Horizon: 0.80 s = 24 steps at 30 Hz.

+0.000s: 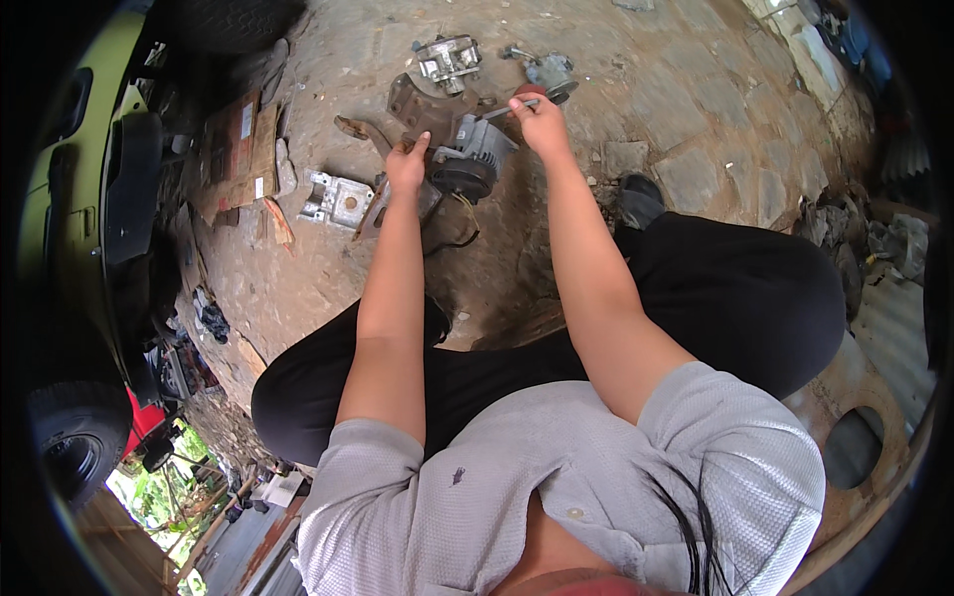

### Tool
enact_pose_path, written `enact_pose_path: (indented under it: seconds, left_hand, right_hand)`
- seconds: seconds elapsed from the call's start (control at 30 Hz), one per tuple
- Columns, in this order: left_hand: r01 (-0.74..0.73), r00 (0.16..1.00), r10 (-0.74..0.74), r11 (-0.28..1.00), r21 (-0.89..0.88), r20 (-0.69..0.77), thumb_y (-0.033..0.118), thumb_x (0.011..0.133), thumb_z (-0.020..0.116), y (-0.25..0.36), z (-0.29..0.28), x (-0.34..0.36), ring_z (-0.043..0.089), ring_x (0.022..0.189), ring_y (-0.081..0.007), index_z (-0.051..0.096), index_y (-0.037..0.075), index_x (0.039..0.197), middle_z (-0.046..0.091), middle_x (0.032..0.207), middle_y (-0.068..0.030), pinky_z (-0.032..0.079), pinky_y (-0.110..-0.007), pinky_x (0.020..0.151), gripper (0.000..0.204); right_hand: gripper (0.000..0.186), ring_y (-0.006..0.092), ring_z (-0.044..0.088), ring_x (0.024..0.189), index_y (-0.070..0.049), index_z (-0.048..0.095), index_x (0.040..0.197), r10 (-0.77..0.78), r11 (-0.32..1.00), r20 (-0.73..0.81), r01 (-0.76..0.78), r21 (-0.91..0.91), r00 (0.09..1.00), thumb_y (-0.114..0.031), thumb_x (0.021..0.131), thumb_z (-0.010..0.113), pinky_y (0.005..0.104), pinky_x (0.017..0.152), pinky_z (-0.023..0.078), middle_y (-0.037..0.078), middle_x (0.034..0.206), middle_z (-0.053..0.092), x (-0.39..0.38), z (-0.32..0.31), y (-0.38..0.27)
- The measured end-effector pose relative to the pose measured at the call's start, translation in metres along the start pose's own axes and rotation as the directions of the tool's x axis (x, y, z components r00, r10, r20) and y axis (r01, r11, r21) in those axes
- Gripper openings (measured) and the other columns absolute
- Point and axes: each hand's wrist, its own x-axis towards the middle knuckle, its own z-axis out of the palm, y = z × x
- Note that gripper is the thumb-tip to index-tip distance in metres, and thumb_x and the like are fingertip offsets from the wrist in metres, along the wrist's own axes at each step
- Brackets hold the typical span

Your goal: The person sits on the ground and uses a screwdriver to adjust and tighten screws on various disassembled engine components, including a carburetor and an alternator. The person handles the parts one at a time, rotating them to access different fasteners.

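My left hand (pixel 407 159) is closed on the edge of a rusty brown metal bracket (pixel 422 111). My right hand (pixel 537 121) grips a slim steel tool (pixel 499 112), reaching toward the bracket and a ribbed grey motor-like unit (pixel 482 139). That unit has a dark round end (pixel 462 179) with wires below. A silver cast part (pixel 447 65) lies beyond the bracket, and another (pixel 340 202) lies left of the motor unit. A small grey part with a round disc (pixel 547 74) is just beyond my right hand, with a reddish item partly hidden by my fingers.
A green vehicle (pixel 70 189) with a black tyre (pixel 75 442) stands at the left, beside flattened cardboard (pixel 224 164). My legs (pixel 735 298) are bent on the stone-and-dirt ground (pixel 696 109). Debris (pixel 894 238) and a corrugated sheet (pixel 889 328) lie at the right.
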Motion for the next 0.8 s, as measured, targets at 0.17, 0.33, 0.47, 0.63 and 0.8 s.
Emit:
enact_pose_path:
  seconds: [0.17, 0.33, 0.47, 0.63, 0.8]
  left_hand:
    - [0.035, 0.999, -0.034, 0.999, -0.038, 0.043, 0.032, 0.091, 0.083, -0.004, 0.0, 0.002, 0.064, 0.081, -0.0154, 0.072, -0.009, 0.108, 0.075, 0.095, -0.0087, 0.052, -0.031, 0.076, 0.046]
    - [0.002, 1.0, 0.001, 0.995, 0.095, -0.03, 0.032, 0.091, 0.083, 0.002, 0.0, -0.002, 0.065, 0.082, -0.0149, 0.073, -0.009, 0.109, 0.074, 0.096, -0.0088, 0.052, -0.032, 0.076, 0.046]
    - [0.067, 0.998, -0.067, 0.998, -0.006, 0.022, 0.033, 0.091, 0.083, 0.001, 0.0, -0.004, 0.068, 0.089, -0.0185, 0.072, -0.01, 0.111, 0.076, 0.103, -0.0123, 0.053, -0.034, 0.082, 0.049]
    - [0.046, 0.999, -0.047, 0.996, 0.081, 0.002, 0.039, 0.089, 0.084, -0.015, -0.003, 0.008, 0.071, 0.094, -0.0245, 0.07, -0.012, 0.116, 0.077, 0.107, -0.0176, 0.054, -0.037, 0.086, 0.059]
    - [0.041, 0.999, -0.042, 0.987, 0.155, 0.001, 0.045, 0.087, 0.084, -0.015, 0.001, 0.007, 0.072, 0.097, -0.0264, 0.07, -0.013, 0.116, 0.076, 0.107, -0.0199, 0.054, -0.038, 0.089, 0.066]
  right_hand:
    - [0.028, 0.016, 0.074, 0.091, 0.0, 0.074, 0.11, 0.099, 0.906, 0.194, -0.169, 0.388, 0.976, -0.026, 0.099, 0.074, 0.0331, 0.079, 0.056, 0.011, 0.092, 0.079, 0.001, -0.002, 0.006]
    - [0.025, 0.0159, 0.072, 0.085, 0.001, 0.074, 0.108, 0.069, 0.983, -0.14, -0.044, 0.178, 0.988, -0.024, 0.1, 0.073, 0.0318, 0.077, 0.055, 0.01, 0.092, 0.079, -0.002, 0.007, 0.006]
    - [0.027, 0.0172, 0.073, 0.087, 0.001, 0.074, 0.107, 0.096, 0.971, 0.1, -0.115, 0.209, 0.99, -0.025, 0.101, 0.071, 0.0326, 0.079, 0.055, 0.01, 0.092, 0.079, -0.005, -0.002, 0.005]
    - [0.025, 0.0186, 0.074, 0.083, 0.001, 0.073, 0.107, 0.074, 0.964, 0.093, -0.095, 0.249, 0.993, -0.023, 0.101, 0.072, 0.0336, 0.077, 0.056, 0.009, 0.091, 0.078, -0.007, -0.003, 0.005]
    - [0.025, 0.0147, 0.07, 0.079, 0.0, 0.074, 0.106, 0.067, 0.97, -0.12, -0.037, 0.241, 0.99, -0.025, 0.101, 0.071, 0.0307, 0.075, 0.054, 0.008, 0.091, 0.078, -0.009, 0.004, -0.004]
